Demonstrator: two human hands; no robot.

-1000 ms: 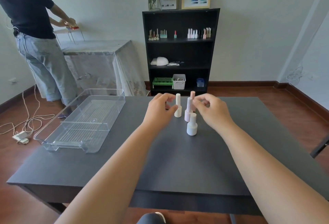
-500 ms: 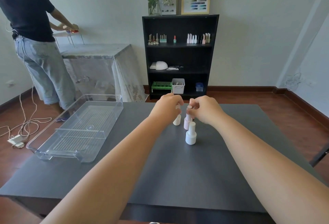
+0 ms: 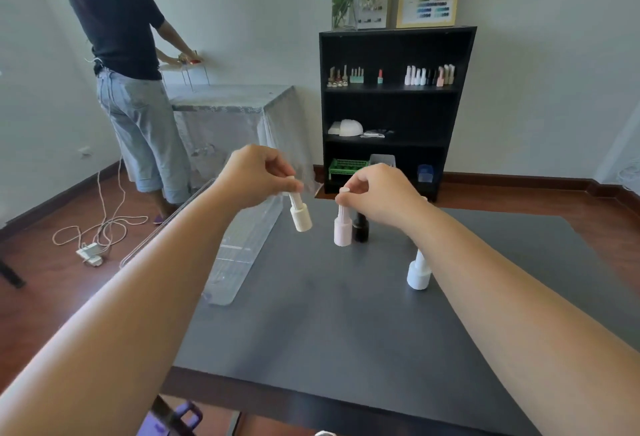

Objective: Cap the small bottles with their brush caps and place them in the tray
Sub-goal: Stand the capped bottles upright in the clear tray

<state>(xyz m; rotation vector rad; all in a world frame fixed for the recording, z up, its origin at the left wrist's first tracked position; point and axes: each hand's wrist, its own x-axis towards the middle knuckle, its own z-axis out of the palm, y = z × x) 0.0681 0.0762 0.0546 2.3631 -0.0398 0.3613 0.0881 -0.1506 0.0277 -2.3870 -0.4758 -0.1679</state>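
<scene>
a cream bottle point(image 3: 300, 217) is held off the table by its tall cap, pinched between the closed fingertips of the left hand point(image 3: 254, 177), and it hangs tilted, base swung toward the right. a pale pink bottle point(image 3: 342, 227) is gripped the same way at the cap top by the right hand point(image 3: 375, 193), fingers closed round it; whether its base is touching the dark table point(image 3: 346, 314) or is just above it cannot be told. a black bottle point(image 3: 360, 227) stands just beside the pink one, its cap hidden by the right hand, and a white bottle point(image 3: 418, 271) stands nearer, partly behind the right forearm.

the clear tray point(image 3: 242, 245) lies at the table's left edge, just below and left of the cream bottle, and nothing can be made out inside it (its walls are transparent and blurred).

the capping of these two appears done, so the step in hand is judged to be the carry to the tray. the next move calls for the cream bottle to be brought level, carried over the near wall and set down upright on the tray floor before the pinch is released, the pink one to follow.
</scene>
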